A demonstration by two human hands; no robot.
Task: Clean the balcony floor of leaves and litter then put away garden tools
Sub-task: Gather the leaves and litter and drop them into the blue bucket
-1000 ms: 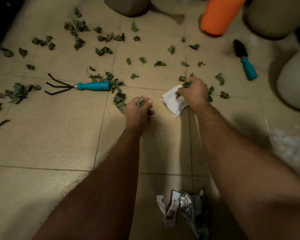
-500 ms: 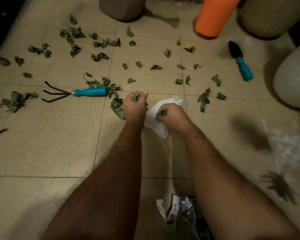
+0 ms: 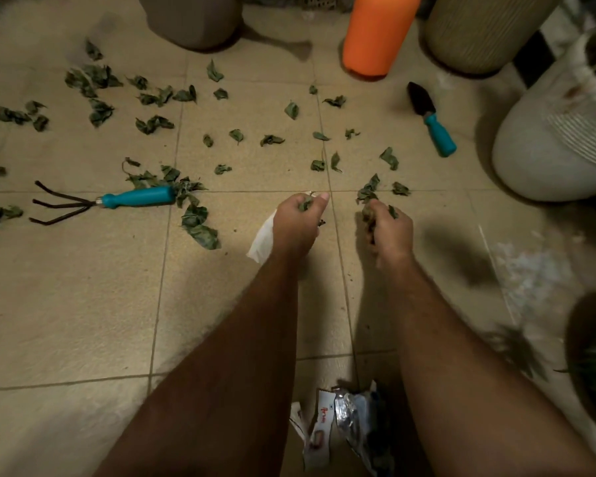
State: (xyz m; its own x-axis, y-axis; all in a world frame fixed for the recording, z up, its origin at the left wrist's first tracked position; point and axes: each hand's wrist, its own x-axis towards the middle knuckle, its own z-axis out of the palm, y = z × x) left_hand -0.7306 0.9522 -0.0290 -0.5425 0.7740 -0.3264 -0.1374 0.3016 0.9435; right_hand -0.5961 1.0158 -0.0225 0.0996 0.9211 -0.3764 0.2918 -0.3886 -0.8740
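We find the floor (image 3: pixel 83 304) far from clean. Four large pots stand along its far edge and right side: a grey pot (image 3: pixel 190 18), an orange pot (image 3: pixel 379 32), a ribbed pot (image 3: pixel 479 29) and a white pot (image 3: pixel 558 139).

Both garden tools lie out, not yet put away: the rake (image 3: pixel 117 200) towards the left edge, the trowel (image 3: pixel 430 118) near the white pot.

Crumpled wrappers (image 3: pixel 344 428) lie at the near edge between our forearms, uncollected.

Leaves (image 3: pixel 152 123) are strewn across the far half of the floor, thickest at the left; the near half shows few.

Our left hand (image 3: pixel 298 225) has its grip curled round a few leaves, with a white tissue (image 3: pixel 262 241) showing beneath it; we cannot tell whether the tissue is held or lying on the floor. Our right hand (image 3: pixel 387 228) has its grip closed on a small bunch of leaves, beside a loose cluster.

In our judgement the gathering is at an early stage; most leaves, the wrappers and both tools remain.
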